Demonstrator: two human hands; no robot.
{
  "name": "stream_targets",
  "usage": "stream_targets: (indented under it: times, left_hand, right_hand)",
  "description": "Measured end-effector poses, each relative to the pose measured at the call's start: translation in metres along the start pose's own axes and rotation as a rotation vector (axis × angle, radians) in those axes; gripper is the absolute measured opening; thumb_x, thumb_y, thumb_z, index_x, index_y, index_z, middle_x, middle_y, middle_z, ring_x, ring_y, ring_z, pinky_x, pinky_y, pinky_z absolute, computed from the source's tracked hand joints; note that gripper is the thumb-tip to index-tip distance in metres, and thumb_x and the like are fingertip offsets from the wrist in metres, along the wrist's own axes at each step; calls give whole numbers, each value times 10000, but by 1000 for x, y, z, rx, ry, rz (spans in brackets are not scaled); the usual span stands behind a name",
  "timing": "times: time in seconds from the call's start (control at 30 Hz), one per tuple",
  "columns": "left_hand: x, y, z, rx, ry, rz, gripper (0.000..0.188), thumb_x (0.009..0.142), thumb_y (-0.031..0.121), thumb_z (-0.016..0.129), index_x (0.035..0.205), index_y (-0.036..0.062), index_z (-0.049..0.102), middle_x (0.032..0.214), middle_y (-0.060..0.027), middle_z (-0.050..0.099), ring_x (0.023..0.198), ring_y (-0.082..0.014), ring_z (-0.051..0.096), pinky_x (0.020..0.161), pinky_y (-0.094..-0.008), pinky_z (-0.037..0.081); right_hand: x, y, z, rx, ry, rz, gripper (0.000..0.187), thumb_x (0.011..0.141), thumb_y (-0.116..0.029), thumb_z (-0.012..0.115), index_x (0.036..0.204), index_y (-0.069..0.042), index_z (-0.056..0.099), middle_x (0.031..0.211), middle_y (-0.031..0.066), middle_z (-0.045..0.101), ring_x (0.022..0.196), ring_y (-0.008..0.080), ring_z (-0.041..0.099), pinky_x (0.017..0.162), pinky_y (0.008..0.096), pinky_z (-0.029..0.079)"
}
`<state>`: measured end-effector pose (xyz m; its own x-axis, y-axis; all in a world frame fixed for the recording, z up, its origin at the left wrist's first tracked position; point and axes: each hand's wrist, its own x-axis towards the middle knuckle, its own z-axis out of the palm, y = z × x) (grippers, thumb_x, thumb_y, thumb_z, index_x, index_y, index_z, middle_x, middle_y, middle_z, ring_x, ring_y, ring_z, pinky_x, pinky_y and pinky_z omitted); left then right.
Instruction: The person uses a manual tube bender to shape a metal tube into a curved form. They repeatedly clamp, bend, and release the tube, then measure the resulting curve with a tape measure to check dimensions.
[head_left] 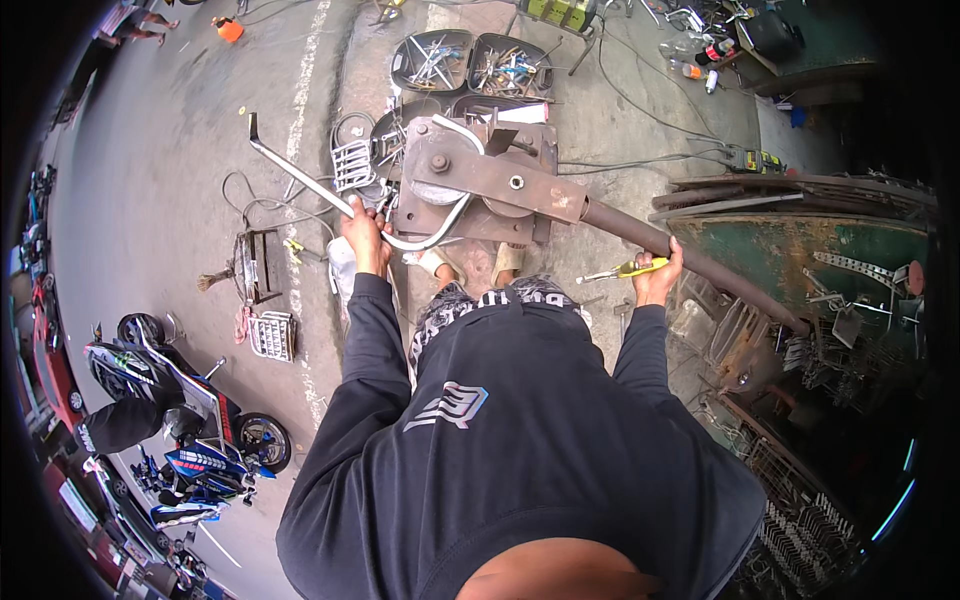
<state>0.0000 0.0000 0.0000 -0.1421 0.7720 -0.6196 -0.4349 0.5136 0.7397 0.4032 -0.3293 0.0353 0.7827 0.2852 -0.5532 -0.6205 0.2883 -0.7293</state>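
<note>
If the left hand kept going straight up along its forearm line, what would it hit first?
Probably the rusty bending machine: the left hand already grips the metal tube beside it. Depth is unclear.

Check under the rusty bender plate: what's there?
Under the rusty bender plate, the person's sandalled feet and bare concrete floor show at its near edge. Its stand or base is covered by the plate itself.
</note>
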Motion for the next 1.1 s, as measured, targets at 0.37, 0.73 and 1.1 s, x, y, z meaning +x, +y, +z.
stream_targets:
  times: [0.37, 0.73, 1.1]
  left_hand:
    - [21, 35, -6, 328, -235, 38, 104, 1003, 104, 467, 1071, 99, 389, 698, -16, 433, 458, -105, 412, 376, -293, 397]
    - [26, 53, 7, 477, -239, 46, 141, 980, 79, 492, 1048, 77, 368, 678, -22, 449, 482, -121, 442, 388, -307, 432]
    - [29, 80, 41, 673, -119, -75, 124, 1008, 111, 497, 989, 113, 375, 631, 31, 376, 458, -91, 395, 385, -285, 388]
  right_hand:
    - [9, -17, 12, -22, -18, -32, 323, 909, -394, 631, 814, -98, 545, 645, 35, 556, 440, 157, 465, 430, 309, 400]
    - [24, -23, 24, -62, -1, -34, 350, 937, -413, 587, 868, -70, 572, 640, 57, 571, 408, 153, 452, 390, 300, 381]
    - [41, -32, 47, -66, -12, 18, 373, 923, -411, 597, 920, -38, 617, 693, 64, 609, 449, 147, 479, 420, 291, 396]
